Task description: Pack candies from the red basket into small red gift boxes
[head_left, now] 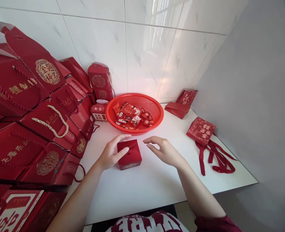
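Left hand (110,154) grasps small red box (130,157), curved flaps closed, gold print in front; right hand (163,149) released beside it.

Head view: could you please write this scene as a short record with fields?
left hand: rests on the small red box, fingers on its top
right hand: open, just right of the box, not touching
behind box: red basket holding wrapped sweets
left side: piled red gift bags
right side: flat red bag, loose ribbons
surface: white table
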Demonstrator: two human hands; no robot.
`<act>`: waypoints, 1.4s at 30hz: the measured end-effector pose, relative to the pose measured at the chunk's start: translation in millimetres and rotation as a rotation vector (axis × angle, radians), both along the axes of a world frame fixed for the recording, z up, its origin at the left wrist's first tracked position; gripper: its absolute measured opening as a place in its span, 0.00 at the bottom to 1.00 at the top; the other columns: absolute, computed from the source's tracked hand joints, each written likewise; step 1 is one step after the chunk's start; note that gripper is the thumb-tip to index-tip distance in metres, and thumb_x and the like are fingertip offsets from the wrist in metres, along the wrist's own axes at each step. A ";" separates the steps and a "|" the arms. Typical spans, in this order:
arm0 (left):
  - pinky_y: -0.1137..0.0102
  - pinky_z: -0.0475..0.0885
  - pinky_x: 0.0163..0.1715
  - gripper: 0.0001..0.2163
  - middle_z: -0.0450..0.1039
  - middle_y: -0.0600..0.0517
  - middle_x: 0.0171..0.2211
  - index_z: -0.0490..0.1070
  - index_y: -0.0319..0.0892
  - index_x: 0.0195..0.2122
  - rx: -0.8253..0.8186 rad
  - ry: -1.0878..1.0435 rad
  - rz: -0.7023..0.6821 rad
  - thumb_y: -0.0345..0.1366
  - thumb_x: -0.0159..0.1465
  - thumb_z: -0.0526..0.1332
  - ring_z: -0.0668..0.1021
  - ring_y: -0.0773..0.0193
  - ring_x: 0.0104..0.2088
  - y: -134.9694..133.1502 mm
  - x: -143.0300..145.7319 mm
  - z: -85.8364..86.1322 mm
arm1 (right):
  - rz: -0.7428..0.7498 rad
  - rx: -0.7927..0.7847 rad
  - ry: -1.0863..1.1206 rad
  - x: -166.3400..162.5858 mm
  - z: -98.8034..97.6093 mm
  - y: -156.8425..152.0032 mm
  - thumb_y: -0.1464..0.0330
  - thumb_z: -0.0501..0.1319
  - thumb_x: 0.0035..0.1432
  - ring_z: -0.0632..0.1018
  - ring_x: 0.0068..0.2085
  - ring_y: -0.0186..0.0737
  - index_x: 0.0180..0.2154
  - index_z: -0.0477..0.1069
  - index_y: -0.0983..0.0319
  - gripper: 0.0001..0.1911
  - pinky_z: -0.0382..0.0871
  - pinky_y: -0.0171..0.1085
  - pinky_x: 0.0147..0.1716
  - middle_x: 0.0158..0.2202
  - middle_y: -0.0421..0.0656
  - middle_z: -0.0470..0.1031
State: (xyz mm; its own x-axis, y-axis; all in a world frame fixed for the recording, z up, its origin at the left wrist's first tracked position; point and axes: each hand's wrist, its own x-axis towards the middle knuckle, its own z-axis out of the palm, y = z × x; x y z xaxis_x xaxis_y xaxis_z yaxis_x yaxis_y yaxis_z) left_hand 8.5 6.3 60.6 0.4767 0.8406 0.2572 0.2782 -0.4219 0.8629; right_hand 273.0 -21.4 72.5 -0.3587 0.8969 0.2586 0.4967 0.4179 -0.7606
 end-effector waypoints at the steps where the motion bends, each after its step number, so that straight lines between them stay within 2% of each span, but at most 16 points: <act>1: 0.59 0.67 0.60 0.20 0.70 0.44 0.59 0.66 0.42 0.58 0.005 0.020 -0.016 0.39 0.66 0.60 0.72 0.53 0.58 0.6 -1.4 0.4 | 0.013 0.019 0.040 -6.2 0.9 2.2 0.64 0.54 0.68 0.79 0.47 0.42 0.48 0.73 0.55 0.12 0.73 0.42 0.49 0.46 0.42 0.78; 3: 0.58 0.68 0.60 0.20 0.70 0.44 0.58 0.66 0.42 0.59 0.007 0.042 -0.045 0.37 0.66 0.60 0.73 0.54 0.58 2.8 -4.7 0.6 | 0.056 0.045 0.116 -17.6 -3.2 4.9 0.62 0.57 0.67 0.77 0.50 0.42 0.48 0.72 0.55 0.11 0.71 0.42 0.52 0.48 0.43 0.77; 5: 0.59 0.69 0.59 0.19 0.72 0.45 0.57 0.66 0.42 0.58 -0.006 0.043 -0.046 0.36 0.65 0.60 0.74 0.55 0.57 5.7 -7.8 -0.6 | 0.109 0.049 0.169 -26.6 -13.3 5.8 0.60 0.63 0.62 0.73 0.56 0.45 0.51 0.69 0.55 0.16 0.67 0.45 0.57 0.54 0.46 0.72; 9: 0.66 0.74 0.53 0.17 0.76 0.48 0.53 0.72 0.43 0.54 -0.068 0.061 0.074 0.38 0.65 0.62 0.78 0.57 0.52 8.8 -9.4 -6.9 | 0.182 0.020 0.202 -35.3 -37.3 4.8 0.58 0.71 0.52 0.64 0.64 0.50 0.52 0.67 0.58 0.29 0.60 0.50 0.62 0.63 0.51 0.61; 12: 0.70 0.76 0.45 0.14 0.79 0.49 0.47 0.76 0.43 0.49 -0.098 0.047 0.174 0.42 0.65 0.61 0.80 0.59 0.47 7.7 -6.0 -10.9 | 0.170 0.039 0.229 -34.8 -45.1 2.8 0.61 0.69 0.55 0.62 0.66 0.49 0.49 0.70 0.59 0.21 0.59 0.50 0.63 0.65 0.51 0.58; 14: 0.71 0.75 0.43 0.13 0.80 0.50 0.43 0.77 0.43 0.45 -0.077 0.027 0.234 0.43 0.67 0.59 0.81 0.60 0.44 7.6 -3.4 -12.8 | 0.189 0.069 0.261 -32.1 -44.0 1.4 0.65 0.66 0.59 0.61 0.66 0.48 0.45 0.74 0.58 0.12 0.58 0.49 0.64 0.65 0.49 0.59; 16: 0.71 0.74 0.44 0.13 0.80 0.50 0.42 0.75 0.43 0.47 -0.069 -0.014 0.292 0.43 0.68 0.58 0.80 0.60 0.44 9.5 -2.6 -15.0 | 0.259 0.090 0.286 -28.6 -40.6 0.8 0.68 0.64 0.62 0.62 0.65 0.47 0.42 0.77 0.58 0.07 0.59 0.49 0.64 0.64 0.48 0.62; 19: 0.71 0.74 0.41 0.14 0.80 0.49 0.43 0.72 0.42 0.49 -0.156 -0.069 0.310 0.43 0.66 0.60 0.81 0.60 0.43 16.3 -6.7 -20.6 | 0.435 0.086 0.318 -24.3 -37.2 2.7 0.71 0.60 0.64 0.69 0.60 0.44 0.37 0.80 0.57 0.09 0.61 0.48 0.62 0.56 0.47 0.71; 22: 0.71 0.74 0.35 0.13 0.80 0.48 0.39 0.75 0.40 0.41 -0.255 0.012 0.243 0.44 0.65 0.60 0.81 0.59 0.38 22.3 -13.9 -25.2 | 0.582 0.088 0.294 -22.7 -38.6 7.0 0.69 0.59 0.65 0.74 0.54 0.42 0.32 0.81 0.56 0.13 0.59 0.49 0.62 0.48 0.46 0.77; 24: 0.69 0.75 0.38 0.13 0.81 0.47 0.40 0.77 0.40 0.39 -0.259 0.080 0.218 0.44 0.65 0.60 0.81 0.58 0.40 23.0 -17.3 -24.6 | 0.612 0.080 0.246 -22.6 -40.5 9.4 0.67 0.60 0.65 0.75 0.53 0.42 0.31 0.81 0.56 0.13 0.57 0.50 0.62 0.48 0.45 0.78; 29: 0.61 0.72 0.55 0.17 0.73 0.47 0.57 0.79 0.46 0.49 -0.104 0.231 0.170 0.45 0.61 0.65 0.74 0.51 0.58 16.6 -16.6 -16.6 | 0.665 0.030 0.151 -20.2 -37.3 11.3 0.63 0.66 0.59 0.73 0.55 0.45 0.36 0.80 0.56 0.05 0.54 0.50 0.62 0.53 0.45 0.76; 32: 0.60 0.66 0.61 0.17 0.73 0.51 0.58 0.76 0.49 0.53 -0.040 0.287 0.155 0.43 0.63 0.63 0.70 0.52 0.62 13.6 -12.8 -17.2 | 0.712 -0.008 0.186 -18.1 -32.4 11.5 0.55 0.68 0.55 0.73 0.57 0.47 0.41 0.79 0.58 0.16 0.52 0.51 0.63 0.53 0.47 0.76; 34: 0.63 0.70 0.57 0.16 0.76 0.51 0.54 0.77 0.47 0.52 -0.116 0.253 0.102 0.43 0.66 0.59 0.74 0.54 0.58 12.5 -10.5 -18.7 | 0.681 -0.030 0.253 -18.3 -31.9 11.5 0.55 0.64 0.60 0.75 0.53 0.45 0.41 0.78 0.58 0.15 0.54 0.51 0.63 0.49 0.47 0.78; 37: 0.69 0.75 0.41 0.16 0.82 0.53 0.40 0.81 0.43 0.42 -0.154 0.243 0.050 0.44 0.68 0.55 0.81 0.56 0.42 11.3 -8.0 -17.6 | 0.559 -0.013 0.251 -22.7 -37.0 10.7 0.61 0.65 0.61 0.75 0.54 0.43 0.41 0.78 0.59 0.10 0.59 0.48 0.61 0.49 0.48 0.78; 39: 0.73 0.72 0.32 0.18 0.80 0.54 0.29 0.81 0.40 0.33 -0.110 0.281 0.049 0.44 0.69 0.54 0.80 0.61 0.32 10.5 -6.7 -15.2 | 0.492 0.048 0.189 -27.4 -42.1 9.4 0.63 0.68 0.57 0.71 0.58 0.45 0.38 0.78 0.60 0.09 0.61 0.48 0.60 0.54 0.48 0.74; 42: 0.75 0.67 0.28 0.19 0.76 0.55 0.24 0.78 0.39 0.29 -0.079 0.305 0.057 0.43 0.70 0.53 0.75 0.66 0.26 10.1 -3.9 -14.2 | 0.450 0.155 0.120 -34.0 -47.8 5.9 0.63 0.67 0.59 0.69 0.61 0.46 0.32 0.77 0.59 0.07 0.59 0.49 0.62 0.57 0.47 0.73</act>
State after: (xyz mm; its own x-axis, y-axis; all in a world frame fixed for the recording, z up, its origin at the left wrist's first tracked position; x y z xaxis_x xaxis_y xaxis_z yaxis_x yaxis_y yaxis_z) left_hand 4.7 16.5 46.4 0.4735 0.8798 0.0422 0.5506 -0.3330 0.7655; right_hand 239.0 -15.5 24.7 -0.6611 0.6076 0.4402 0.1537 0.6839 -0.7132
